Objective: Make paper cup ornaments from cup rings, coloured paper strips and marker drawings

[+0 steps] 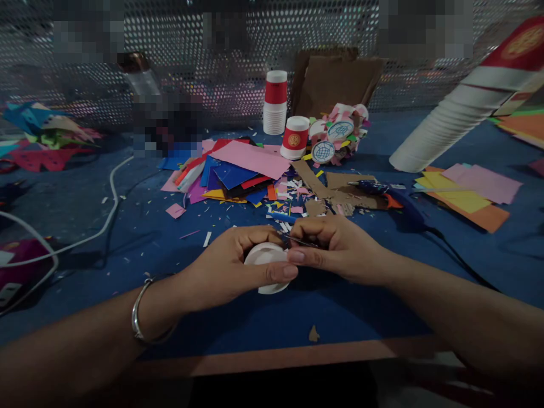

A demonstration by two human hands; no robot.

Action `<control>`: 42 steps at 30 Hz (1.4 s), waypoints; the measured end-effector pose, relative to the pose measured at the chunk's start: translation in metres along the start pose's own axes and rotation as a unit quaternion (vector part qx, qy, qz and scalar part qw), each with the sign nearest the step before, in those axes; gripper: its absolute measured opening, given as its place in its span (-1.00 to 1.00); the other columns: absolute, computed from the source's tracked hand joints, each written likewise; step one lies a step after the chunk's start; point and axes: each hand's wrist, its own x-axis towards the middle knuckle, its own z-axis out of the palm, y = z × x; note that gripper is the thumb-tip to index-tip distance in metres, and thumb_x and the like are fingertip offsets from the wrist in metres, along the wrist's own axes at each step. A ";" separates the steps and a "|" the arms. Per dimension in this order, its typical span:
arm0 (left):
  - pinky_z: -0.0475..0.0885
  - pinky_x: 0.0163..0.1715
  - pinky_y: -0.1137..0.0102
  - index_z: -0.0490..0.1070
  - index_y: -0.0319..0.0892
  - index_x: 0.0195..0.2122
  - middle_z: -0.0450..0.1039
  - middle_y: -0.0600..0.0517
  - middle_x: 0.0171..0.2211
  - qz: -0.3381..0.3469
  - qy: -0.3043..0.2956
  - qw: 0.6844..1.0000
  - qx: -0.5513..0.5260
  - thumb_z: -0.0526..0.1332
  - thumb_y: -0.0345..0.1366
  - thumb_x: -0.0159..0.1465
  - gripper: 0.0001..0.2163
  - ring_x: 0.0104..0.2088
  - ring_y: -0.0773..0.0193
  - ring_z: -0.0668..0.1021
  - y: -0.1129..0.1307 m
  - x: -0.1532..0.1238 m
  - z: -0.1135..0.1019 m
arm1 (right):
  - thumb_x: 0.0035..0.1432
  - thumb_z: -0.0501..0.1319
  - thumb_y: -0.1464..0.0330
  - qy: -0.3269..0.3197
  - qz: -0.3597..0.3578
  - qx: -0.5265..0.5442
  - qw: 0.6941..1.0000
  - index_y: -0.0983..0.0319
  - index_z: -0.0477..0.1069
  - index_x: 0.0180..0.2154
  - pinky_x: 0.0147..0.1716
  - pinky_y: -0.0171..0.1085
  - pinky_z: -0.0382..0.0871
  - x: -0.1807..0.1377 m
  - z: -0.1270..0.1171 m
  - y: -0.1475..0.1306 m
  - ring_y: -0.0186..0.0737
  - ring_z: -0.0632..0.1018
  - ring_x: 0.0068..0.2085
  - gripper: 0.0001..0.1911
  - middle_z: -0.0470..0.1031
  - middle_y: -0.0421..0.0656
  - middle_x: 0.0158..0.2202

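My left hand (238,266) is wrapped round a white paper cup (266,258), which it holds on its side just above the blue table (263,320). A metal bangle sits on that wrist. My right hand (335,249) is closed and meets the left at the cup's rim, pinching a thin dark tool (300,242) that I cannot name. Both hands are near the table's front edge.
Coloured paper sheets (238,170) and scraps lie behind the hands. Red and white cups (276,102) (294,137), cardboard pieces (340,190), a glue gun (382,192) with its cord, more paper (471,192) and a long cup stack (459,113) lie beyond. White cable (113,192) runs at left.
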 end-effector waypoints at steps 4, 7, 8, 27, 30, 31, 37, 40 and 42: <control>0.34 -0.47 0.52 0.53 -0.20 -0.34 0.53 0.08 -0.43 0.001 0.025 1.000 -0.003 0.52 -0.15 0.21 -0.74 -0.45 0.38 0.47 0.001 -0.005 -0.002 | 0.25 0.37 -0.14 0.019 0.029 0.000 0.999 0.19 0.31 -0.44 -0.43 -0.34 0.13 0.002 -0.001 0.002 -0.37 0.21 -0.44 -0.42 0.19 -0.33 -0.49; 0.34 -0.50 0.54 0.55 -0.17 -0.33 0.56 0.10 -0.44 0.013 0.034 0.999 -0.018 0.51 -0.23 0.22 -0.81 -0.48 0.39 0.48 0.001 -0.011 -0.004 | 0.23 0.39 -0.12 0.027 0.062 0.017 0.998 0.19 0.34 -0.41 -0.45 -0.34 0.13 0.003 -0.002 0.004 -0.37 0.17 -0.46 -0.45 0.20 -0.34 -0.50; 0.34 -0.50 0.55 0.57 -0.16 -0.33 0.56 0.10 -0.43 0.020 0.034 0.999 -0.022 0.50 -0.26 0.22 -0.85 -0.47 0.39 0.49 0.000 -0.013 -0.005 | 0.23 0.39 -0.11 0.025 0.074 0.027 0.997 0.19 0.36 -0.39 -0.45 -0.33 0.14 0.003 -0.002 0.004 -0.37 0.17 -0.46 -0.47 0.21 -0.34 -0.50; 0.36 -0.59 0.54 0.48 -0.18 -0.30 0.48 0.10 -0.47 0.098 0.190 0.976 0.049 0.41 -0.07 0.35 -0.72 -0.54 0.41 0.44 -0.003 -0.005 -0.007 | 0.27 0.33 -0.19 0.088 0.042 -0.051 0.994 0.20 0.42 -0.37 -0.42 -0.30 0.17 0.003 0.003 0.005 -0.33 0.32 -0.41 -0.42 0.30 -0.27 -0.45; 0.39 -0.62 0.54 0.44 -0.15 -0.23 0.48 0.12 -0.43 0.113 0.182 0.976 0.040 0.42 -0.07 0.35 -0.72 -0.54 0.40 0.47 -0.006 -0.002 -0.006 | 0.31 0.22 -0.26 0.112 0.021 -0.066 0.991 0.20 0.39 -0.40 -0.47 -0.29 0.14 0.002 0.003 0.003 -0.35 0.29 -0.45 -0.35 0.27 -0.26 -0.46; 0.36 -0.64 0.55 0.44 -0.15 -0.22 0.49 0.11 -0.40 0.117 0.175 0.977 0.035 0.42 -0.07 0.35 -0.73 -0.52 0.41 0.48 -0.006 -0.002 -0.006 | 0.34 0.19 -0.26 0.115 0.013 -0.076 0.990 0.20 0.40 -0.39 -0.48 -0.28 0.14 0.001 0.003 0.002 -0.35 0.29 -0.47 -0.34 0.26 -0.26 -0.46; 0.39 -0.60 0.56 0.43 -0.15 -0.15 0.50 0.10 -0.35 0.141 0.146 0.979 0.032 0.36 0.02 0.41 -0.68 -0.47 0.41 0.56 -0.010 0.000 -0.002 | 0.44 0.12 -0.20 0.118 -0.031 -0.185 0.975 0.20 0.41 -0.39 -0.39 -0.24 0.21 -0.001 0.005 0.002 -0.28 0.38 -0.40 -0.37 0.37 -0.20 -0.44; 0.41 -0.59 0.55 0.44 -0.16 -0.14 0.49 0.09 -0.35 0.135 0.155 0.978 0.022 0.35 0.02 0.42 -0.68 -0.47 0.40 0.55 -0.013 0.001 -0.002 | 0.44 0.13 -0.18 0.138 -0.041 -0.202 0.969 0.19 0.43 -0.39 -0.37 -0.24 0.22 -0.003 0.005 0.001 -0.28 0.39 -0.40 -0.38 0.39 -0.21 -0.44; 0.42 -0.58 0.55 0.46 -0.16 -0.14 0.49 0.08 -0.35 0.138 0.158 0.978 0.016 0.35 0.00 0.42 -0.69 -0.45 0.39 0.55 -0.015 0.002 -0.002 | 0.43 0.14 -0.19 0.146 -0.034 -0.194 0.969 0.19 0.46 -0.37 -0.40 -0.24 0.20 -0.005 0.005 0.000 -0.29 0.39 -0.42 -0.38 0.41 -0.21 -0.45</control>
